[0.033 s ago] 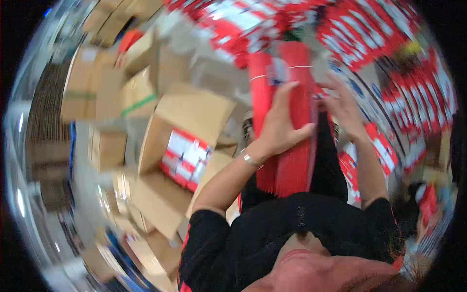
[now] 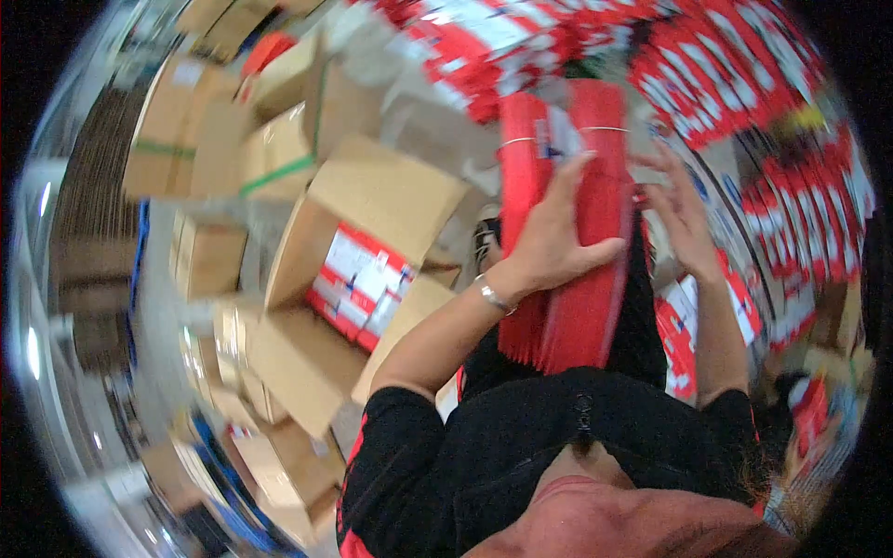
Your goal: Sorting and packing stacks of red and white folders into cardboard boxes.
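Two long bundles of thin red sheets or packets, a left bundle point(image 2: 523, 191) and a right bundle point(image 2: 595, 200), stand side by side in front of my torso. A pale band crosses each one near its far end. My left hand point(image 2: 558, 228) lies over the bundles, thumb and index finger spread across the right one; its other fingers are partly hidden. Beside the right bundle's right edge, my right hand point(image 2: 684, 214) has its fingers apart and nothing visible in them. Whether its fingertips touch the bundle I cannot tell.
An open cardboard box point(image 2: 307, 367) with red-and-white packets point(image 2: 361, 284) inside stands to my left. More cartons point(image 2: 209, 256) lie beyond it. Stacks of red-and-white packets point(image 2: 721, 65) spread across the far side and the right. A person's hand point(image 2: 802, 451) shows at the far right.
The whole view has shifted slightly, so the bundles and my hands appear a little farther right. My hands keep nearly the same pose on and beside the bundles.
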`<state>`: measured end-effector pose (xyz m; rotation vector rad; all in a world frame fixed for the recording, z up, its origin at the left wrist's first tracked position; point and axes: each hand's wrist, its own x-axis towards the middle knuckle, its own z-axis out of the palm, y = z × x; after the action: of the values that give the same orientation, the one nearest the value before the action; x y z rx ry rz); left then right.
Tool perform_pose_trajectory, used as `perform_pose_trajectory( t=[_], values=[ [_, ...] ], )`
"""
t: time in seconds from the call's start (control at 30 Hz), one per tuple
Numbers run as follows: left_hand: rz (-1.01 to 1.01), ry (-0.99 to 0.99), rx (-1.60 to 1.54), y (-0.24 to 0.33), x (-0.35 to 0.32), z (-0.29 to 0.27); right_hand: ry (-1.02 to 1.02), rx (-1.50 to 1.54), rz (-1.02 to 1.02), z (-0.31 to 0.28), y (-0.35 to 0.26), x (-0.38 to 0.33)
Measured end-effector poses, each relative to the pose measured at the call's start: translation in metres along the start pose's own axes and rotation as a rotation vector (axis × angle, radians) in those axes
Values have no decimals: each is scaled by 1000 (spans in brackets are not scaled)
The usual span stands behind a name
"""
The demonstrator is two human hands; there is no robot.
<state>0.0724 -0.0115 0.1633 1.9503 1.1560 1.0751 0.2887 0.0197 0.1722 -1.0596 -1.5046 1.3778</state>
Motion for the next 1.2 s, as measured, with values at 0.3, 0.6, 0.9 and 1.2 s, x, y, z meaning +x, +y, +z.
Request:
perform_pose_trajectory(
  t=[0.3,0.6,0.9,1.2],
  values=[
    [137,162,444,-33,-46,-15,-521,-1447,-914,39,-37,11],
    [-707,276,-557,-76,-75,-45,-634,-1270,-1005,24,-68,31],
    [-630,504,-981,-76,-114,-77,-6,-397,164,-43,-95,59],
    [-731,520,-1045,-82,-144,-99,-97,137,639,31,52,31]
  ],
)
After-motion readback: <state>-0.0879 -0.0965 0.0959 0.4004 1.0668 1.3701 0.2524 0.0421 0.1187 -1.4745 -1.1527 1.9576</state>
